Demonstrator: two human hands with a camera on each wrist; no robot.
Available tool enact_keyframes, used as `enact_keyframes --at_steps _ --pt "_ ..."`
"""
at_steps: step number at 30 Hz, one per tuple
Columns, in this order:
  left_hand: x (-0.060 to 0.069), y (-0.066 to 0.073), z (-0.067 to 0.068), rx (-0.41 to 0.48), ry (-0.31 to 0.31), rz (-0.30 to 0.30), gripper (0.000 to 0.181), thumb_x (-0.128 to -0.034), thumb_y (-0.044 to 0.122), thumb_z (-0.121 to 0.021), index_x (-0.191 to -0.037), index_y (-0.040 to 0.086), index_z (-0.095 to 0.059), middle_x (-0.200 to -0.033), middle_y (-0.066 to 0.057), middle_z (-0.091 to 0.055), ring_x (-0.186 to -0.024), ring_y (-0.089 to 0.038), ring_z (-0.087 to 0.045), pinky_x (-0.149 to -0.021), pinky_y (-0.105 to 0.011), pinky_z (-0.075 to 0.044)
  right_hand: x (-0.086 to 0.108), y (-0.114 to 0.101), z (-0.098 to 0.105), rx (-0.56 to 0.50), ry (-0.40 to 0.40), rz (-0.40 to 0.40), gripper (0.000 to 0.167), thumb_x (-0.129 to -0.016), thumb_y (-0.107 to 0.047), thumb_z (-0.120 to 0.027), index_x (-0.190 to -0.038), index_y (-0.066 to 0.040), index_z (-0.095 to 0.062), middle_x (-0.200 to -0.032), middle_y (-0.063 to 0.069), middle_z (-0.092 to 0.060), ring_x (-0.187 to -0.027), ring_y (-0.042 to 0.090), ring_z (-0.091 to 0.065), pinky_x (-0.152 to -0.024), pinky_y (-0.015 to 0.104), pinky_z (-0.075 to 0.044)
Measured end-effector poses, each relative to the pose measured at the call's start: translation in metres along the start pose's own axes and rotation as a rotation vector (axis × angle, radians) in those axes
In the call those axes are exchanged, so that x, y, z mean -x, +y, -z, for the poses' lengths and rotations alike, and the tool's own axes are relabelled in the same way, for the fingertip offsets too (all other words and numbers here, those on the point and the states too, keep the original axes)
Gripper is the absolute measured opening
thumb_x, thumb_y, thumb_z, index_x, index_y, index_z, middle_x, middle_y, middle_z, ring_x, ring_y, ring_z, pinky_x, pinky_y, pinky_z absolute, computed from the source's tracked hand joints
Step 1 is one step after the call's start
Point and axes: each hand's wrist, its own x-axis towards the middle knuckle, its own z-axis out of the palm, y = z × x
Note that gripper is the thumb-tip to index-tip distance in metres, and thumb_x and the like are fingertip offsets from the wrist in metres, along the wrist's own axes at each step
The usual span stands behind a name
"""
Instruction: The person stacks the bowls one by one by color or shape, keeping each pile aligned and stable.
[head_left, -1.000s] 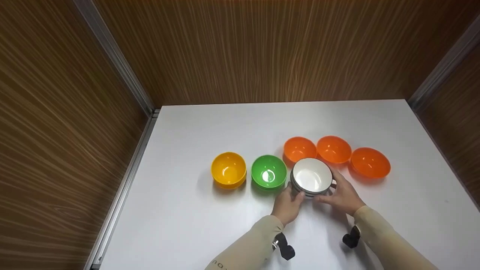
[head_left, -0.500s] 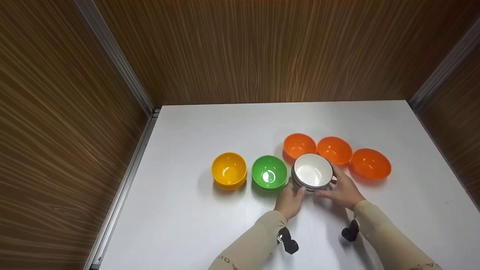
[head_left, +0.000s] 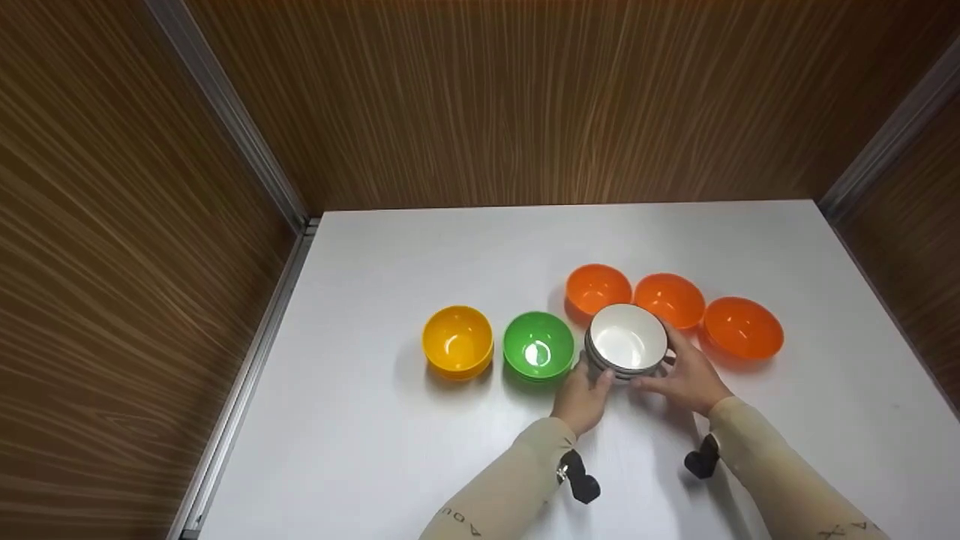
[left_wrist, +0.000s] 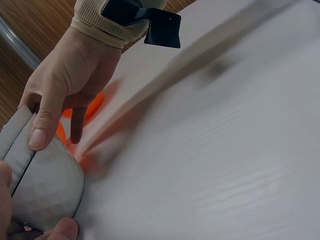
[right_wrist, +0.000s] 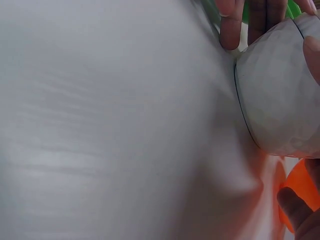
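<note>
In the head view, a stack of white bowls [head_left: 628,337] with dark rims stands upright between both hands. My left hand [head_left: 581,399] grips its left side, thumb on the near wall. The right hand [head_left: 691,381] holds the right side, with its thumb toward the front. The left wrist view shows the faceted outer wall of the lowest bowl [left_wrist: 52,187] close to the table. Whether its base touches the table, I cannot tell. Directly behind the stack is an orange bowl [head_left: 598,291], partly covered by it.
Left of the stack stand green bowls [head_left: 537,341] nested together, then nested yellow bowls [head_left: 457,339]. Two more orange items, a middle orange bowl [head_left: 670,300] and a right orange bowl [head_left: 742,328], sit behind and right. Wood-grain panels [head_left: 525,105] border the white table [head_left: 360,450].
Both hands have shifted the white stack slightly away from the person and a little right. The leftmost orange bowl has slid back a little. The green and yellow bowls have stayed put.
</note>
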Motion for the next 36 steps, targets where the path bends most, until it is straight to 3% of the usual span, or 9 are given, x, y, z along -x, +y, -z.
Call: enact_keyframes --at_steps 9,13,16,19,23,26,29,33,36 --pt "0.002 -0.001 0.001 0.031 -0.01 0.029 0.068 -0.0969 0.041 -0.053 -0.146 -0.001 -0.034 -0.145 -0.015 -0.043 -0.134 -0.028 -0.039 -0.113 -0.038 -0.031 0.001 0.0 -0.001 0.007 -0.003 -0.005 0.114 -0.062 -0.029 -0.091 -0.153 -0.024 -0.024 -0.15 0.009 -0.037 -0.131 0.037 -0.039 -0.098 0.066 -0.038" --pt "0.006 -0.004 0.003 0.049 -0.023 0.024 0.067 -0.0959 0.043 -0.054 -0.143 -0.002 -0.04 -0.139 -0.015 -0.051 -0.123 -0.026 -0.053 -0.104 -0.034 -0.042 0.004 0.0 0.005 0.022 -0.008 -0.01 0.116 -0.064 -0.028 -0.09 -0.155 -0.018 -0.019 -0.152 0.014 -0.033 -0.132 0.039 -0.038 -0.101 0.064 -0.036" --pt "0.01 -0.007 0.008 0.032 -0.042 0.017 0.059 -0.0956 0.042 -0.055 -0.135 -0.001 -0.052 -0.13 -0.012 -0.059 -0.115 -0.023 -0.059 -0.099 -0.032 -0.047 0.009 -0.001 0.015 0.021 0.003 -0.052 0.107 -0.072 -0.031 -0.085 -0.154 -0.01 -0.02 -0.15 0.015 -0.035 -0.131 0.038 -0.037 -0.103 0.062 -0.035" --pt "0.016 -0.01 0.017 0.019 -0.078 0.006 0.049 -0.0959 0.038 -0.056 -0.128 0.001 -0.059 -0.12 -0.009 -0.065 -0.11 -0.02 -0.061 -0.096 -0.031 -0.049 0.014 0.0 0.028 0.052 0.078 -0.111 0.086 -0.084 -0.036 -0.074 -0.15 -0.005 -0.028 -0.141 0.014 -0.045 -0.124 0.031 -0.044 -0.103 0.05 -0.041" --pt "0.025 -0.015 0.033 0.007 -0.138 -0.042 0.04 -0.0951 0.029 -0.059 -0.124 0.001 -0.061 -0.108 -0.003 -0.067 -0.101 -0.015 -0.063 -0.089 -0.026 -0.052 0.017 0.002 0.047 0.129 0.312 -0.172 0.056 -0.093 -0.035 -0.063 -0.135 -0.001 -0.049 -0.117 0.014 -0.06 -0.1 0.017 -0.054 -0.085 0.018 -0.048" --pt "0.03 -0.018 0.045 -0.035 -0.173 -0.077 0.037 -0.0936 0.028 -0.061 -0.122 0.005 -0.063 -0.103 0.004 -0.066 -0.094 -0.009 -0.062 -0.085 -0.023 -0.052 0.019 0.004 0.061 0.16 0.496 -0.262 0.043 -0.094 -0.033 -0.06 -0.124 -0.001 -0.057 -0.101 0.01 -0.062 -0.085 0.01 -0.052 -0.07 0.009 -0.043" --pt "0.034 -0.019 0.054 -0.088 -0.191 -0.119 0.036 -0.0931 0.029 -0.063 -0.121 0.007 -0.064 -0.1 0.008 -0.064 -0.09 -0.005 -0.06 -0.082 -0.022 -0.051 0.019 0.008 0.075 0.142 0.594 -0.413 0.045 -0.093 -0.036 -0.059 -0.124 -0.003 -0.056 -0.095 0.006 -0.057 -0.08 0.009 -0.05 -0.063 0.009 -0.042" --pt "0.037 -0.02 0.06 -0.137 -0.195 -0.181 0.035 -0.0931 0.028 -0.063 -0.121 0.007 -0.064 -0.099 0.008 -0.064 -0.088 -0.004 -0.059 -0.081 -0.021 -0.051 0.02 0.016 0.088 0.098 0.609 -0.611 0.058 -0.092 -0.042 -0.057 -0.135 -0.005 -0.045 -0.101 0.004 -0.05 -0.086 0.014 -0.047 -0.065 0.014 -0.042" --pt "0.038 -0.022 0.06 -0.159 -0.197 -0.213 0.034 -0.093 0.028 -0.063 -0.12 0.007 -0.064 -0.099 0.008 -0.065 -0.088 -0.003 -0.059 -0.081 -0.021 -0.051 0.022 0.023 0.092 0.075 0.569 -0.703 0.068 -0.092 -0.046 -0.054 -0.142 -0.003 -0.035 -0.112 0.01 -0.048 -0.096 0.021 -0.045 -0.073 0.024 -0.042"
